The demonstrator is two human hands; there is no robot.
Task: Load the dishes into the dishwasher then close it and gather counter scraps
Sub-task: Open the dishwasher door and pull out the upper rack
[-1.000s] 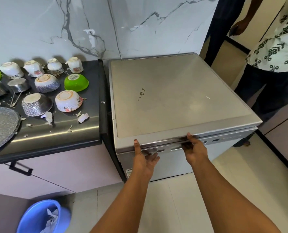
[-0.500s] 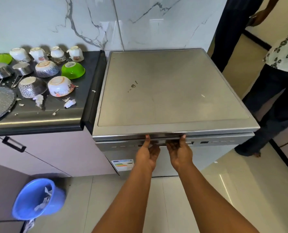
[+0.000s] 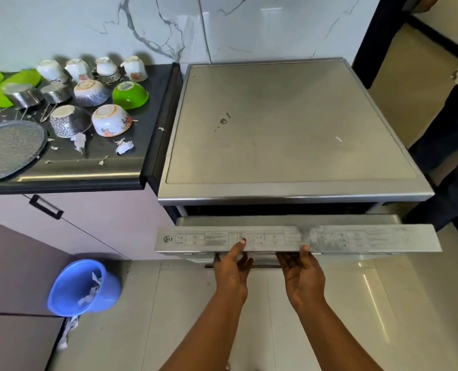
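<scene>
The steel dishwasher [image 3: 289,124] stands right of the dark counter [image 3: 94,167]. Its door [image 3: 356,241] is tilted partly out, with a dark gap above it. My left hand [image 3: 231,269] and my right hand [image 3: 301,274] grip the door's top edge from below, thumbs on its printed control strip. On the counter, upside down, lie several bowls, among them a green one [image 3: 130,95] and a floral one [image 3: 111,120], with several white cups [image 3: 134,68] behind and steel pans [image 3: 24,95] to the left. White scraps [image 3: 124,147] lie near the counter's front.
A grey round tray [image 3: 8,149] lies at the counter's left edge. A blue bucket [image 3: 83,287] holding paper scraps stands on the tiled floor below the cabinet. A person's dark trouser legs [image 3: 447,145] stand right of the dishwasher, and another person is at the top right.
The dishwasher door was closed with both hands at its handle; it has now swung out and down a little, both hands still holding its top edge. The view has tilted down.
</scene>
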